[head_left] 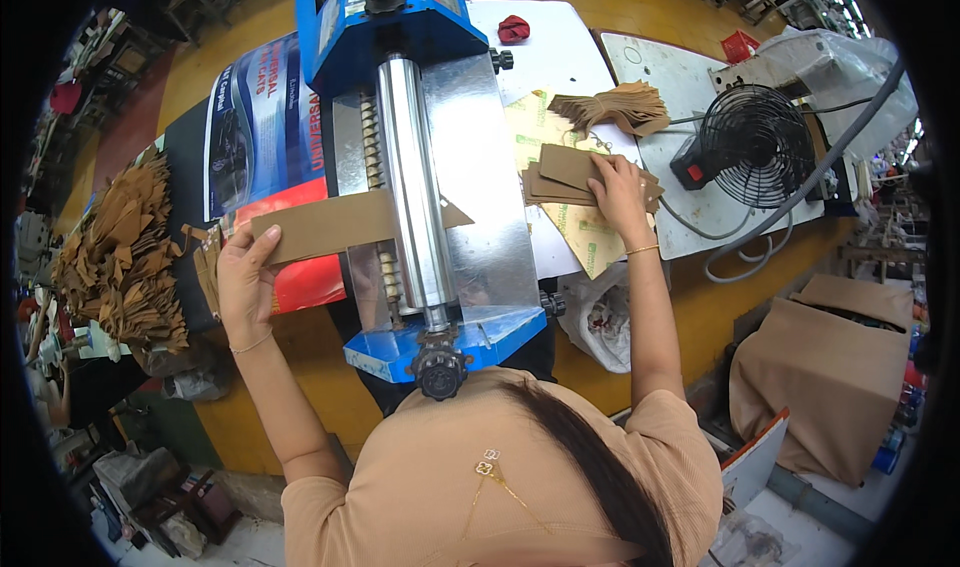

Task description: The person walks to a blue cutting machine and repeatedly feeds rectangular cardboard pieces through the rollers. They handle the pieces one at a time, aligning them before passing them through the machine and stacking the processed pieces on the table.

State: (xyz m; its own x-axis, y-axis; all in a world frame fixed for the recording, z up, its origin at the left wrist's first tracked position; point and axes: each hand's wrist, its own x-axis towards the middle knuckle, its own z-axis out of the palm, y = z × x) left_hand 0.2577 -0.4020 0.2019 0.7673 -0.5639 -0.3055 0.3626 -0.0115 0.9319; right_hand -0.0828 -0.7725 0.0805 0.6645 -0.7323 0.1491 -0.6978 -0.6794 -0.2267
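Observation:
My left hand [247, 272] is closed on one end of a long brown flat strip [335, 227], thumb on top. The strip lies under the shiny metal roller [412, 197] of a blue machine [385, 22]. Its pointed end [457, 214] shows on the metal plate to the roller's right. My right hand [618, 192] is at a small fanned pile of brown flat pieces [550, 189], its fingers closed at the edge of the top rectangular piece [567, 166]. The fingers' undersides are hidden. Several more strips [207, 272] lie just left of my left hand.
A big heap of brown pieces [120, 257] lies far left. Beyond the right pile are a fanned brown bundle [620, 107] and a red cloth bundle [513, 30]. A black fan [755, 147] with a grey cable [815, 192] stands right. A white bag [598, 322] hangs below the table edge.

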